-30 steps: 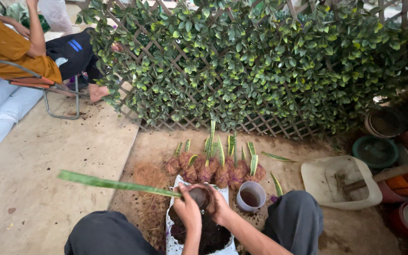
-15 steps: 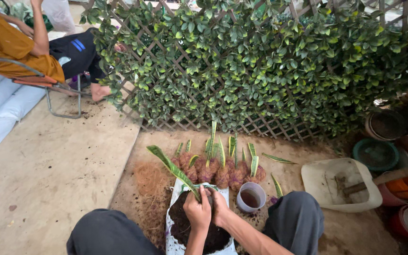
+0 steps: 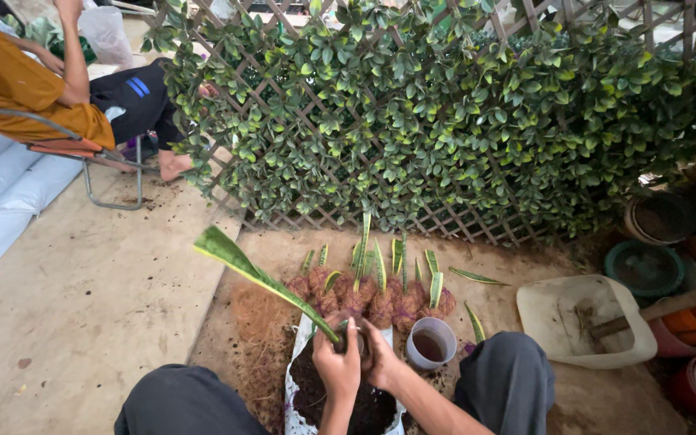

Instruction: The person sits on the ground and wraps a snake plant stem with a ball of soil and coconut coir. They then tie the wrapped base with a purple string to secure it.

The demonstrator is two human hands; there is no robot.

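- Both hands close together over the open soil bag: the left hand (image 3: 338, 366) and right hand (image 3: 379, 362) are wrapped around the root ball (image 3: 354, 332) of a long-leaf cutting (image 3: 259, 278), fingers clamped on it from either side.
- The cutting's single striped green blade slants up and to the left from the grip, its tip hanging free over the floor.
- The blade looks stiff but likely to crease if bent; the fibre-wrapped base looks light, crumbly and best held low, around the ball, not by the leaf.
- The white bag of dark soil (image 3: 340, 407) sits on the floor between the person's knees.
- A small white cup (image 3: 431, 342) stands just right of the hands.
- A row of wrapped cuttings (image 3: 380, 302) lines the floor beyond, before the leafy lattice fence (image 3: 445, 121).
- A shallow tray (image 3: 586, 322) lies at the right; another person sits on a chair (image 3: 82, 153) at far left.
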